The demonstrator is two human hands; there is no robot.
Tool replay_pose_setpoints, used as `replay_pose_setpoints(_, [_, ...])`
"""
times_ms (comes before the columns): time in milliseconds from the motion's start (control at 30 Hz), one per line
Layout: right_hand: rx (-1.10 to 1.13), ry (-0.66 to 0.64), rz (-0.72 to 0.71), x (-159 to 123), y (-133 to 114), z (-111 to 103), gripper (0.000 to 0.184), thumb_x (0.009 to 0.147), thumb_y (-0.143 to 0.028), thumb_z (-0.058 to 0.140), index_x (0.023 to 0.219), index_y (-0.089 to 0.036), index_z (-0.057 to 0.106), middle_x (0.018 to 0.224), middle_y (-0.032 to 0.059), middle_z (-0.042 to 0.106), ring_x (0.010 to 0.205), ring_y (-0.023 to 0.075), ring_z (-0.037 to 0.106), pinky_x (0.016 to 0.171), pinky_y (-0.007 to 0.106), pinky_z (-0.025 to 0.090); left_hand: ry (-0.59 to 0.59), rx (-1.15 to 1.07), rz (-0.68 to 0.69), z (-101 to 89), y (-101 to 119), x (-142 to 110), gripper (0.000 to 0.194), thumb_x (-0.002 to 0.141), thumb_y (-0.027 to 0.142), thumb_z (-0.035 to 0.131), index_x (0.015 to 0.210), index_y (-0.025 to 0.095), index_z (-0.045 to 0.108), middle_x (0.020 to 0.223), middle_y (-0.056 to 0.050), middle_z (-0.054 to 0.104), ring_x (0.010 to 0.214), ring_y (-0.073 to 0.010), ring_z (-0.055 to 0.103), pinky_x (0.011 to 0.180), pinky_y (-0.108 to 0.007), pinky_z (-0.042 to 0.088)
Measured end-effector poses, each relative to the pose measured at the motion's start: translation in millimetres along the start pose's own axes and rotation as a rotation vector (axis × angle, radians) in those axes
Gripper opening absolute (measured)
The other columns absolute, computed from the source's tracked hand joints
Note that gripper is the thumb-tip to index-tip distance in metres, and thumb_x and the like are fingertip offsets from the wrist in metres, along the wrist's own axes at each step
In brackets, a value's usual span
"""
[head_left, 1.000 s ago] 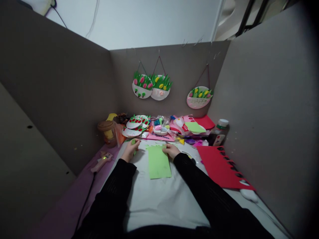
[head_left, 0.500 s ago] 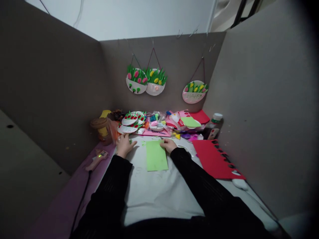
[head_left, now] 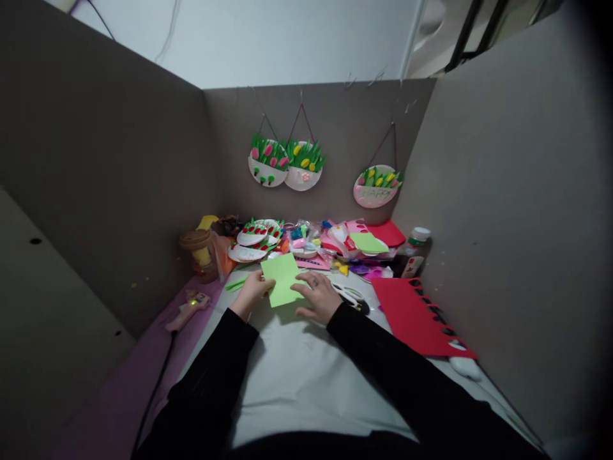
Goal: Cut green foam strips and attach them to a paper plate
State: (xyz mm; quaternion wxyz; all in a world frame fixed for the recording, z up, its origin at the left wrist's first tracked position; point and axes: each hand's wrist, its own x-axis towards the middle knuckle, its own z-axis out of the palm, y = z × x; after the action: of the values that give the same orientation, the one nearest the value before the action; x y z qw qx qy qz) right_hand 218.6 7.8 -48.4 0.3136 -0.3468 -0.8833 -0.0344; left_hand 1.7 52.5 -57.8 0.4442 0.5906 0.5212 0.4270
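Observation:
A light green sheet of paper point(head_left: 281, 279) is raised off the white table cover and tilted. My left hand point(head_left: 253, 292) pinches its left edge, with the thumb on the front. Close by the right edge is my right hand point(head_left: 318, 297), fingers apart and curved; whether a fingertip touches the paper I cannot tell. White-handled scissors point(head_left: 349, 294) lie just right of my right hand. Narrow green paper strips point(head_left: 235, 283) rest beyond my left hand.
Paper-plate flower crafts point(head_left: 252, 235) and packets point(head_left: 299, 243) crowd the back edge. A red sheet with cut-outs point(head_left: 407, 316) lies at right, near a bottle point(head_left: 416, 249). At left are a pink corded tool point(head_left: 190, 311) and a brown-lidded cup point(head_left: 196, 246). Grey panels point(head_left: 493, 223) enclose the table.
The green sheet lay flat; now it is lifted and tilted in my left hand, which came from the left. My right hand has let go of its edge and opened. The scissors show more fully.

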Motion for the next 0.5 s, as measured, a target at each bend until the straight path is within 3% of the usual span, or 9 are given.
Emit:
replay_pose_setpoints(67, [-0.059, -0.001, 0.012, -6.9, -7.1, 3.6, 0.018, 0.079, -0.029, 0.054, 0.093, -0.021, 0.062, 0.103, 0.0088, 0.058, 0.1, 0.0232, 0.043, 0.089, 0.038, 0.03, -0.012, -0.002, 0.004, -2.0, 2.0, -3.6, 0.034, 0.063, 0.022, 0.058, 0.095, 0.011, 0.059, 0.073, -0.005, 0.065, 0.054, -0.0126, 0.057, 0.043, -0.019, 0.037])
replay_pose_setpoints(100, [-0.071, 0.007, 0.024, -10.2, -7.9, 7.0, 0.015, 0.082, -0.026, 0.049, 0.087, -0.021, 0.063, 0.095, 0.0078, 0.059, 0.094, 0.0213, 0.045, 0.085, 0.036, 0.031, -0.018, 0.001, 0.005, -1.7, 2.2, -5.4, 0.033, 0.063, 0.021, 0.059, 0.094, 0.011, 0.059, 0.072, -0.005, 0.065, 0.054, -0.0124, 0.056, 0.043, -0.019, 0.037])
replay_pose_setpoints(167, [-0.083, 0.019, 0.03, -15.4, -5.8, 14.0, 0.02, 0.085, -0.025, 0.045, 0.08, -0.02, 0.063, 0.084, 0.0063, 0.06, 0.085, 0.0195, 0.046, 0.078, 0.033, 0.033, -0.037, 0.01, 0.014, -0.3, 0.8, -8.2, 0.031, 0.062, 0.021, 0.059, 0.091, 0.01, 0.059, 0.07, -0.004, 0.064, 0.052, -0.0118, 0.055, 0.043, -0.019, 0.038])
replay_pose_setpoints(300, [-0.145, 0.009, 0.015, -19.5, 1.2, 23.7, 0.022, 0.087, -0.025, 0.043, 0.083, -0.019, 0.064, 0.085, 0.0067, 0.062, 0.085, 0.0201, 0.047, 0.077, 0.034, 0.032, -0.109, 0.053, -0.009, 2.2, -6.4, -9.1, 0.028, 0.064, 0.02, 0.06, 0.09, 0.009, 0.059, 0.066, -0.004, 0.061, 0.049, -0.0107, 0.053, 0.046, -0.02, 0.039])
replay_pose_setpoints(400, [-0.23, -0.121, 0.005, -19.3, 1.9, 30.5, 0.023, 0.087, -0.02, 0.041, 0.082, -0.018, 0.063, 0.085, 0.0083, 0.062, 0.085, 0.0208, 0.048, 0.075, 0.034, 0.032, 0.028, 0.145, 0.031, 6.0, -6.9, -12.1, 0.041, 0.069, 0.023, 0.058, 0.108, 0.011, 0.053, 0.086, -0.009, 0.062, 0.065, -0.0139, 0.058, 0.057, -0.025, 0.045])
replay_pose_setpoints(467, [-0.278, -0.239, -0.004, -18.8, 0.4, 35.5, 0.021, 0.086, -0.016, 0.042, 0.082, -0.016, 0.062, 0.084, 0.0094, 0.062, 0.083, 0.0214, 0.049, 0.072, 0.034, 0.032, 0.165, 0.277, 0.196, 10.5, -3.4, -19.9, 0.049, 0.071, 0.027, 0.059, 0.117, 0.015, 0.048, 0.107, -0.012, 0.057, 0.088, -0.0182, 0.057, 0.073, -0.03, 0.046])
replay_pose_setpoints(500, [-0.295, -0.285, -0.002, -18.5, -0.7, 37.8, 0.019, 0.085, -0.015, 0.042, 0.083, -0.015, 0.062, 0.084, 0.0098, 0.061, 0.083, 0.0217, 0.049, 0.071, 0.034, 0.032, 0.17, 0.368, 0.304, 13.3, -1.3, -25.9, 0.048, 0.071, 0.029, 0.06, 0.117, 0.017, 0.049, 0.112, -0.012, 0.054, 0.097, -0.0202, 0.054, 0.081, -0.032, 0.044])
